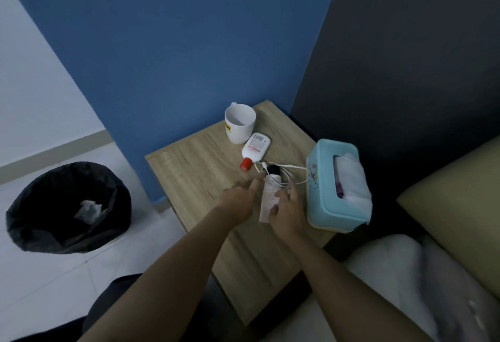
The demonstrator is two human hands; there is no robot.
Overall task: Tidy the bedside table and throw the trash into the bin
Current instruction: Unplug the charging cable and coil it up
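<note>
On the wooden bedside table a white tube with a black cap lies between my hands, with a white cable looped over its capped end. My left hand reaches toward the tube with its fingers stretched out. My right hand rests over the tube's right side, fingers relaxed. Behind them lie a white bottle with a red cap and a white mug. The black-lined bin stands on the floor to the left, with crumpled paper inside.
A light blue tissue box with white tissue sticking out stands at the table's right edge. A bed with a pillow lies on the right. Behind the table is a blue wall.
</note>
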